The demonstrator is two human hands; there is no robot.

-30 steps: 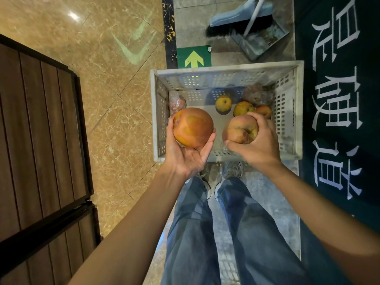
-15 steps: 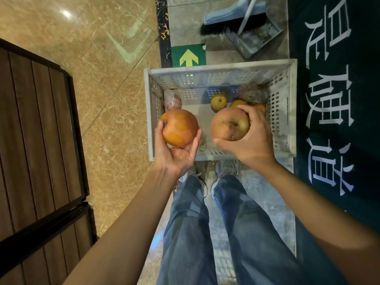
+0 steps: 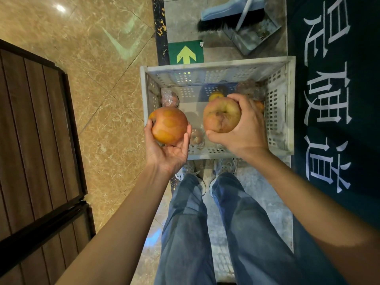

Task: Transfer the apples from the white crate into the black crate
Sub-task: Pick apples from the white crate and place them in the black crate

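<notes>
The white perforated crate (image 3: 287, 103) stands on the floor in front of my feet. My left hand (image 3: 168, 151) cups a red-orange apple (image 3: 169, 125) from below, over the crate's near-left corner. My right hand (image 3: 244, 128) grips a second, paler apple (image 3: 221, 115) from the right side, above the crate's middle. Inside the crate lie a yellow fruit (image 3: 214, 95), plastic-wrapped fruits (image 3: 169, 98) at the left wall and another wrapped one (image 3: 196, 136) near the front. The black crate is not in view.
A blue broom and dustpan (image 3: 246, 27) lie beyond the crate. A green arrow sign (image 3: 186, 52) sits on the floor behind it. A dark mat with white characters (image 3: 333, 99) runs along the right. A dark wooden door (image 3: 30, 140) stands at the left.
Both hands have lifted their apples higher and a little toward me and to the left. The right apple has turned so its dimpled end faces up.
</notes>
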